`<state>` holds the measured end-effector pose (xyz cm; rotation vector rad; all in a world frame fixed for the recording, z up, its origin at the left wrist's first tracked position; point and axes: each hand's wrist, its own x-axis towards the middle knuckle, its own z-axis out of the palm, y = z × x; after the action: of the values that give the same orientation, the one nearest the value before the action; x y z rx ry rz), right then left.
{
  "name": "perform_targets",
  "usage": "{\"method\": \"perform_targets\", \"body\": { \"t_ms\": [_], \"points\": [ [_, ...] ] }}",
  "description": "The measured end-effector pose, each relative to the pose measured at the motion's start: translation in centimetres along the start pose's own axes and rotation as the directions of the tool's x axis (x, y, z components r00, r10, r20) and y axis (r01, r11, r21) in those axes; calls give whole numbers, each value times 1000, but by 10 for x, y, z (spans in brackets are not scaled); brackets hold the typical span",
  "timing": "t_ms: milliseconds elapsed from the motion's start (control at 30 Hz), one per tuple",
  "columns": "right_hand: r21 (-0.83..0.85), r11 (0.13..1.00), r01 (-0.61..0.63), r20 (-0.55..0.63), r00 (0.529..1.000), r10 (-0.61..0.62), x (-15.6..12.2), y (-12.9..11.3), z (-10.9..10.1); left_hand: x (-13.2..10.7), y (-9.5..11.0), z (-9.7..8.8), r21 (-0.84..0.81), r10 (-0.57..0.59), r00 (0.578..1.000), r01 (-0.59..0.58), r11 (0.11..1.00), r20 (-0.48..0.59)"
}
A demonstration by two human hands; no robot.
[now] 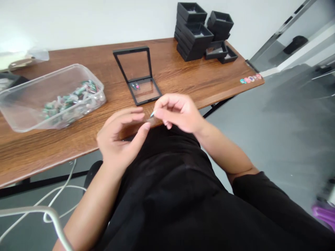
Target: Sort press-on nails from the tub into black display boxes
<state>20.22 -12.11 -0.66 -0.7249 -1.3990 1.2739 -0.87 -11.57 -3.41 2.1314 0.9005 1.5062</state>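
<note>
My right hand [180, 113] pinches a small, pointed teal-and-white piece [152, 114] between thumb and fingers, just over the table's front edge. Its exact kind is too small and blurred to tell. My left hand [121, 134] faces it from the left, thumb and fingers apart, with a faint clear sliver near its fingertips that I cannot make out. Behind both hands stands a black hinged display frame [145, 103], opened, with clear film in its two halves. A few small dark and pink pieces [136, 86] lie at the left of its lower half.
A clear plastic tub [23, 125] holds several small teal and clear packets [75, 97]. Stacked black frames [195, 40] stand at the back right of the wooden table [167, 62]. Round stickers [251, 78] mark its right end. White cables [52, 205] hang at lower left.
</note>
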Motion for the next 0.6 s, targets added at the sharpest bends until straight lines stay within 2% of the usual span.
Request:
{"method": "perform_targets", "body": {
  "t_ms": [100, 167, 267, 367, 433, 600],
  "points": [
    [-131, 991, -19, 45, 999, 25, 33, -16, -41, 5, -11, 3, 151, 29, 997, -39, 988, 69],
    [-276, 959, -55, 50, 996, 72, 59, -21, -66, 10, -19, 5, 240, 22, 988, -59, 969, 153],
    [-415, 896, -159, 67, 977, 204, 94, -13, -89, 20, -27, 9, 359, -28, 953, -86, 929, 301],
    [-524, 811, -262, 64, 937, 344, 116, 3, -91, 28, -29, 11, 447, -109, 907, -93, 890, 406],
    [-573, 766, -292, 54, 919, 391, 125, 14, -87, 31, -28, 12, 485, -162, 879, -87, 870, 448],
    [-643, 724, -250, 26, 938, 347, 136, 27, -76, 32, -24, 10, 533, -232, 840, -79, 842, 490]
  ]
}}
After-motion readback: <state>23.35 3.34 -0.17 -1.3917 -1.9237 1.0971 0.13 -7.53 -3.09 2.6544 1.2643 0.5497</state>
